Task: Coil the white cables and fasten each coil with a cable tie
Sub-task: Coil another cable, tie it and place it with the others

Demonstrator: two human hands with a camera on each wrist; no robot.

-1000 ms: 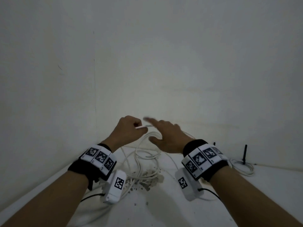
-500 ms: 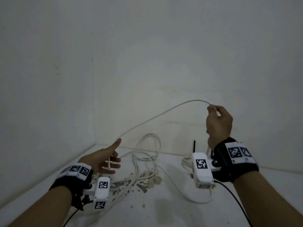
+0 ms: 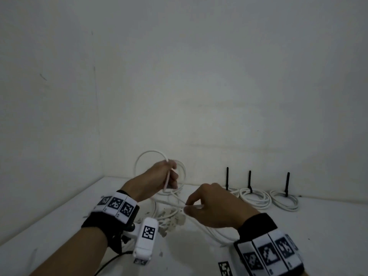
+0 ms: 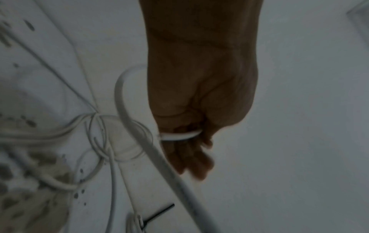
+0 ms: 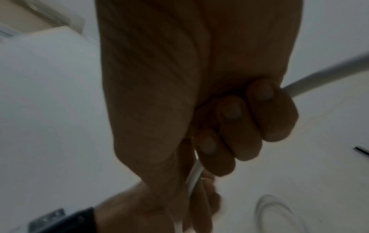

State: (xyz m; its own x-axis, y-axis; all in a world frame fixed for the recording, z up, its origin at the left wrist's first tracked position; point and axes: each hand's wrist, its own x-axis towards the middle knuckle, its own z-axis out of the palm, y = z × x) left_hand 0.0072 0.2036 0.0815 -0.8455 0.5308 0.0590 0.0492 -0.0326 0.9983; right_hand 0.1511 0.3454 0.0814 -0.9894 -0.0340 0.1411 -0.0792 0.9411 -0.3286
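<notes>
A white worktop point(image 3: 59, 226) set in a corner carries everything here. Toward the back right lie finished coils point(image 3: 255, 197), each near an upright black cable tie point(image 3: 249, 181), so by my reading the task is well along and this is a later cable. The loose white cable point(image 3: 169, 215) sprawls in slack curves across the worktop's middle, partly over a patch of chipped surface point(image 3: 169, 220), and runs up to both hands.

The relation that counts: the left hand point(image 3: 159, 180) is raised farther back, holding the gathered loop point(image 3: 151, 156), which stands up above its knuckles. The right hand point(image 3: 215, 208) sits nearer and lower, to the right of it, with a short span of cable between the two. That span's long axis runs up and leftward from the right hand to the left. The next loop, I judge, forms by carrying the right hand's cable over to the left.

The left hand's fingers are curled around the loop's strands. The right hand's fingers point(image 5: 259, 110) are curled closed around the cable, which exits past the little finger and trails to the slack pile
</notes>
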